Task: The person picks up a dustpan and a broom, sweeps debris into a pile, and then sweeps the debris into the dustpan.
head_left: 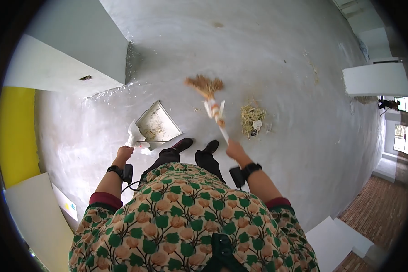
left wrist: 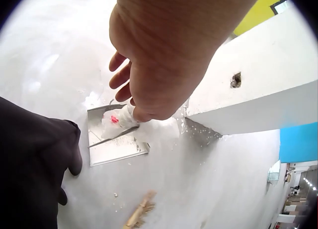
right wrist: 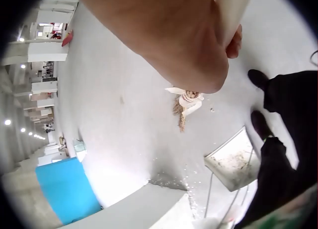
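Sweeping hand: right hand [head_left: 235, 149] curled round the broom [head_left: 215, 111] stick.
Other hand: left hand [head_left: 124, 152] gripped the white-wrapped handle of the dustpan [head_left: 158, 124].
Pan spot: the dustpan sat on the floor [head_left: 258, 54] by the shoes [head_left: 183, 145].
Mess: a straw pile [head_left: 251, 119] lay near the broom.

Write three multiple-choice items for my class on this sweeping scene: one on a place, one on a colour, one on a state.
1. Where does the pile of straw litter lie?
A in a bucket
B on the floor, right of the broom
C on a chair

2. What colour are the shoes?
A black
B white
C red

3. What is the right hand doing?
A hanging open
B gripping the broom handle
C pressing a wall

Answers:
1 B, the pile sits on bare floor beside the broom.
2 A, both shoes are dark black.
3 B, its fingers are curled round the handle's end.
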Motion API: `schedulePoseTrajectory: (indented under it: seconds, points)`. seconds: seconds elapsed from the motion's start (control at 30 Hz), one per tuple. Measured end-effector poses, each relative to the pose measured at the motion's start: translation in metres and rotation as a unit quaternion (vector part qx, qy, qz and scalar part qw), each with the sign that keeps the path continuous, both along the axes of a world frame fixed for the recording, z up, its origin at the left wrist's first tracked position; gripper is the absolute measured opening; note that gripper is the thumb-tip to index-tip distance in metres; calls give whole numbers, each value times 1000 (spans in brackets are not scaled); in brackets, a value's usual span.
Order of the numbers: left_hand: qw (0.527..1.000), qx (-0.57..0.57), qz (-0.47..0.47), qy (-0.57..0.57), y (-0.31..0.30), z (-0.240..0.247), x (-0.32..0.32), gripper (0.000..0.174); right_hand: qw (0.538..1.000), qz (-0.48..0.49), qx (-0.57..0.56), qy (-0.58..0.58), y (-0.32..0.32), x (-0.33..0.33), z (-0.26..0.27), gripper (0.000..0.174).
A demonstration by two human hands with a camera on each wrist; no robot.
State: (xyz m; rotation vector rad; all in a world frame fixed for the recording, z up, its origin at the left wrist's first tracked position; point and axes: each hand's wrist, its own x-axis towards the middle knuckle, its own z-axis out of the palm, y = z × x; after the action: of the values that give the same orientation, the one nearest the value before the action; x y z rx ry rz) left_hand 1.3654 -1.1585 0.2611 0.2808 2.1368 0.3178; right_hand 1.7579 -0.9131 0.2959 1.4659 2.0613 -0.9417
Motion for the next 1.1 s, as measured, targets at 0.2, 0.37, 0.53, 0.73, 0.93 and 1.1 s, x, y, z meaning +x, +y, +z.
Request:
schedulePoseTrajectory:
  seconds: [0.2, 0.37, 0.53, 0.73, 0.93, 1.1]
  points:
    - [998, -23, 59, -30, -15, 6, 18, 23, 999, 2, -40, -1, -65, 91, 38, 46]
    - [995, -44, 57, -64, -14, 0, 14, 24, 1000, 16, 25, -8, -22, 66, 65, 41]
    - [992, 5, 110, -54, -1, 22, 24, 24, 995, 40, 70, 59, 75, -16, 9, 33]
    - [985, 17, 170, -31, -17, 53, 37, 27, 992, -87, -34, 91, 107, -57, -5, 26]
    - [974, -24, 213, -77, -34, 39, 71, 26, 999, -4, -48, 21, 25, 111, -30, 27]
    - [977, -50, 168, -123, -30, 29, 88, 26, 941, -75, -284, -166, -4, 171, 36, 23]
